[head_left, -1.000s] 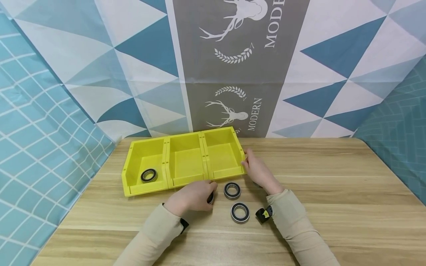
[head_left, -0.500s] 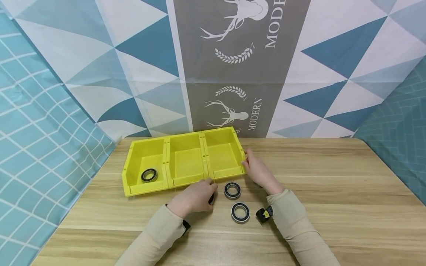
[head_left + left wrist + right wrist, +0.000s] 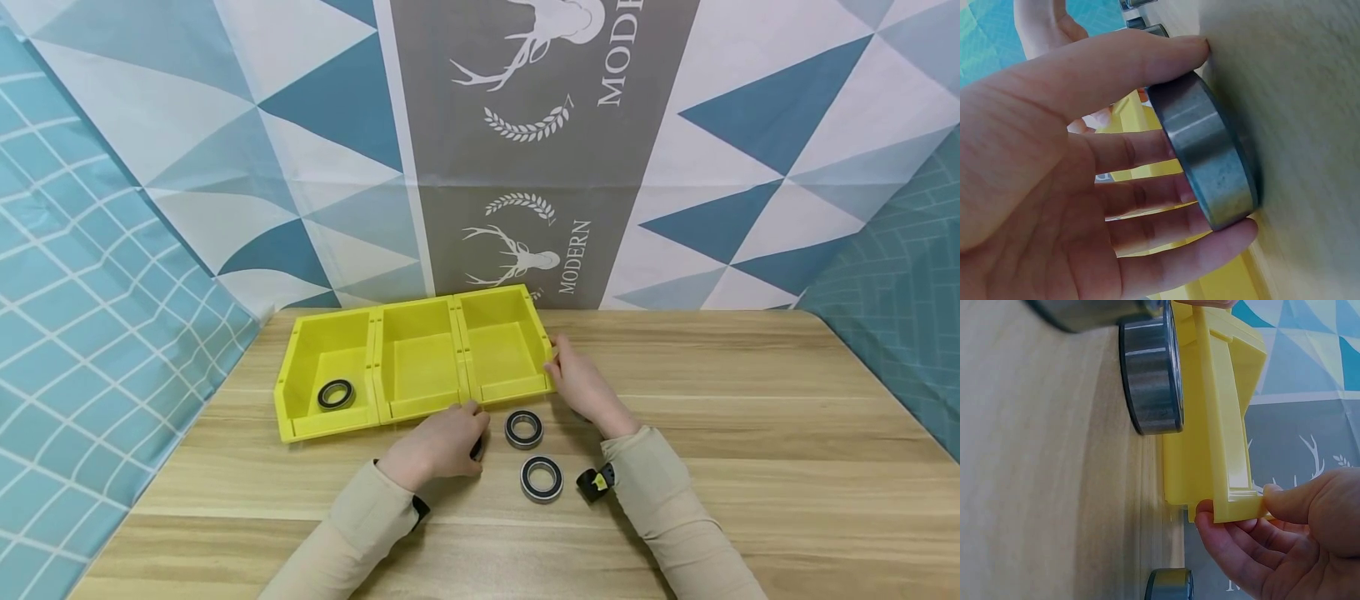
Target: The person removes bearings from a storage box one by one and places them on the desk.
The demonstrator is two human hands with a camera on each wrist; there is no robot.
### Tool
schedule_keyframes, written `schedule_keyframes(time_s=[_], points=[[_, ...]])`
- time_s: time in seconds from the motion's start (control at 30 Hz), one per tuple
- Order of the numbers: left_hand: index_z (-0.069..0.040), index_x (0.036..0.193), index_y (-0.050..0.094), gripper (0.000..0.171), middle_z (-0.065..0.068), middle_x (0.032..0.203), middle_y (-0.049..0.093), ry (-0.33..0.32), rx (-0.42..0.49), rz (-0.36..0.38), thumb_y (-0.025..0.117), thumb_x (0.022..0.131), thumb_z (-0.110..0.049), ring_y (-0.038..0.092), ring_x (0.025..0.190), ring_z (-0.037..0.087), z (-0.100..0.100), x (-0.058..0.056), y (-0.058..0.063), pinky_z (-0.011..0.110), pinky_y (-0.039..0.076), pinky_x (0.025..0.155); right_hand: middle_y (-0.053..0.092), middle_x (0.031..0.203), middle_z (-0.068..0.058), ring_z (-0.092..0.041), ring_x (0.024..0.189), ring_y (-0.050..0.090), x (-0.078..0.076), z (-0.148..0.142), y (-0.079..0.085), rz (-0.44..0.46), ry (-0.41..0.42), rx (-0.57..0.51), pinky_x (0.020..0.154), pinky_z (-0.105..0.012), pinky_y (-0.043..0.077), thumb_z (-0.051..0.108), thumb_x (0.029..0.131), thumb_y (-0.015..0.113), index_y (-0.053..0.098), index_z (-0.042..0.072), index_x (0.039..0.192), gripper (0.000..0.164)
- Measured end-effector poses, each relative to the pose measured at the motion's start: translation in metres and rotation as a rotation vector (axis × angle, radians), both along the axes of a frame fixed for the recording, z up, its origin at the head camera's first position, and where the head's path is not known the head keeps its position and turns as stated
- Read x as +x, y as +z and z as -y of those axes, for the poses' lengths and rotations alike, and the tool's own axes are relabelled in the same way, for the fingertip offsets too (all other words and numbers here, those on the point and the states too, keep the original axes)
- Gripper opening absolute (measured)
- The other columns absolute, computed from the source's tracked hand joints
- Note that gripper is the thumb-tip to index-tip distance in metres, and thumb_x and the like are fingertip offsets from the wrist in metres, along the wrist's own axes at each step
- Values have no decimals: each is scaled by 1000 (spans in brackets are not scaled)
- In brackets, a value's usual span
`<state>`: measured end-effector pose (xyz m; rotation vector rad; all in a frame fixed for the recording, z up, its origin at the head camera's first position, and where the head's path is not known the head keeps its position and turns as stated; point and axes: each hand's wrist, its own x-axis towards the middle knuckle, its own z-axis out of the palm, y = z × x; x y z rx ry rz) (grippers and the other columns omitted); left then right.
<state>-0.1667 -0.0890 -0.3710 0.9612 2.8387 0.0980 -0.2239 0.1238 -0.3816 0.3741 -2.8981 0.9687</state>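
Observation:
My left hand [image 3: 438, 446] holds a ball bearing [image 3: 1210, 150] at the table surface, with the thumb on one side and fingers behind it; in the head view the hand mostly hides it. Three yellow bins [image 3: 420, 408] stand joined in a row just beyond. At the row's right end, my right hand [image 3: 588, 387] grips the side wall of the last bin [image 3: 1238, 506] between thumb and fingers. Two more bearings lie flat between the hands, one [image 3: 509, 432] near the bins and another [image 3: 525, 482] closer to me. One bearing [image 3: 335, 407] lies inside the left bin.
The wooden table [image 3: 787, 467] reaches back to a patterned cloth wall [image 3: 510, 158]. Blue grid cloth [image 3: 82, 333] hangs along the left edge. A black wrist camera [image 3: 592, 486] sticks out from the right sleeve, beside the nearer loose bearing.
The left hand has shifted very slightly to the right while holding the bearing, then stayed still. The right hand, bins and other bearings are in the same places.

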Motion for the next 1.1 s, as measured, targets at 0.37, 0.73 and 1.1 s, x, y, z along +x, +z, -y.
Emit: schedule_keyframes(time_s=[0.37, 0.73, 1.1], points=[[-10, 89, 55, 33, 1, 87, 48, 3, -1, 14, 76, 67, -23, 47, 75, 16, 0, 0, -1, 30, 44, 68, 57, 84, -11, -19, 68, 53, -1, 0, -1, -2, 1, 10, 59, -31, 44, 14, 94, 47, 34, -1, 127, 38], [-12, 91, 55, 38, -1, 86, 48, 12, 32, 63, 76, 68, -33, 47, 74, 13, 2, -1, 3, 28, 44, 66, 58, 84, -12, -19, 68, 53, 0, -1, 0, -8, 2, 14, 59, -31, 44, 13, 94, 46, 34, -1, 126, 37], [-7, 101, 61, 28, 4, 92, 62, 127, 167, -93, 62, 84, -30, 57, 78, 17, 31, -11, 39, 33, 48, 68, 58, 86, -14, -20, 70, 54, -1, 0, -1, -8, 0, 14, 60, -34, 45, 13, 94, 47, 33, -2, 129, 40]])
